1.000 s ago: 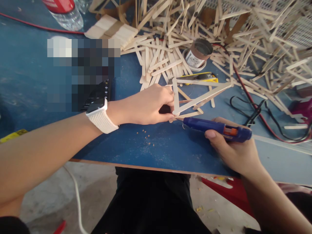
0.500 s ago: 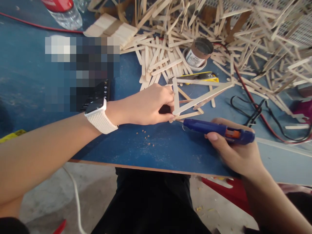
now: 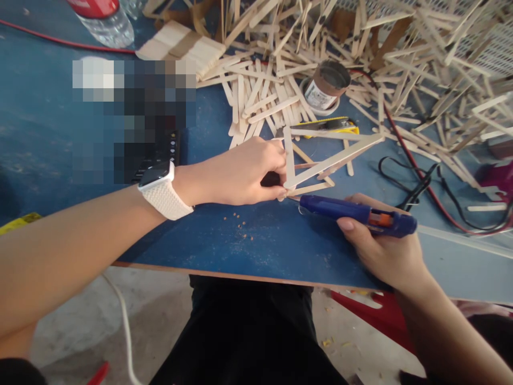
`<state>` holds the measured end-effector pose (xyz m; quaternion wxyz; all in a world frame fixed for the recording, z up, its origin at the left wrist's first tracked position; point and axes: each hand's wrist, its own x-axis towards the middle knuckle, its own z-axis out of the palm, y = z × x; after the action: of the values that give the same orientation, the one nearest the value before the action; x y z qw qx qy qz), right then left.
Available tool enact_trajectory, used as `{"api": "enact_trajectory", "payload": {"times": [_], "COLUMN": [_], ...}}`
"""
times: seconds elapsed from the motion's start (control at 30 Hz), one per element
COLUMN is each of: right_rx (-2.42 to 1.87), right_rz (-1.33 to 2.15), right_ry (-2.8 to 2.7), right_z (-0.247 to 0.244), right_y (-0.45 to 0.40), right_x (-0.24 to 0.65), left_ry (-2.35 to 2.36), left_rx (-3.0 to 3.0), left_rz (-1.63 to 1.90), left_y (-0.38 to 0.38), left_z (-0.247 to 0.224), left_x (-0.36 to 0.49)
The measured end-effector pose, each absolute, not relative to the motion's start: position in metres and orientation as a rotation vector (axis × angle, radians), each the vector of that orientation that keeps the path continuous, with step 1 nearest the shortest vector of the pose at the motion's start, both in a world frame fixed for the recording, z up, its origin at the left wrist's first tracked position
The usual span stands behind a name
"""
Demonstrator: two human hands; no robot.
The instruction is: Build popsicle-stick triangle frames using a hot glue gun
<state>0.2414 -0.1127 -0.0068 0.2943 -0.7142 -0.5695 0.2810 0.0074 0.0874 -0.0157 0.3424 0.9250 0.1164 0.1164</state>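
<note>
- The stick frame (image 3: 320,160) is showing pale, bare wood with a matt, unfinished face
- The glue gun (image 3: 352,213) is looking like smooth blue plastic with a slight sheen, its trigger (image 3: 380,218) being orange plastic
- The table (image 3: 60,133) is wearing a matt blue coating, scuffed and dusty
- The watch strap (image 3: 166,199) is appearing as white woven material
- The water bottle (image 3: 108,24) is gleaming as clear plastic
</note>
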Motion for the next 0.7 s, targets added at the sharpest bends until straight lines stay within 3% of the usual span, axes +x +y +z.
{"api": "enact_trajectory", "payload": {"times": [0.7], "right_rx": [-1.928], "right_rz": [0.742], "right_ry": [-1.536], "right_z": [-0.0044], "right_y": [-0.1089], "right_x": [0.2384], "left_ry": [0.315], "left_rx": [2.408], "left_rz": [0.271], "left_y": [0.0873], "left_z": [-0.0138], "left_x": [0.0074]}}
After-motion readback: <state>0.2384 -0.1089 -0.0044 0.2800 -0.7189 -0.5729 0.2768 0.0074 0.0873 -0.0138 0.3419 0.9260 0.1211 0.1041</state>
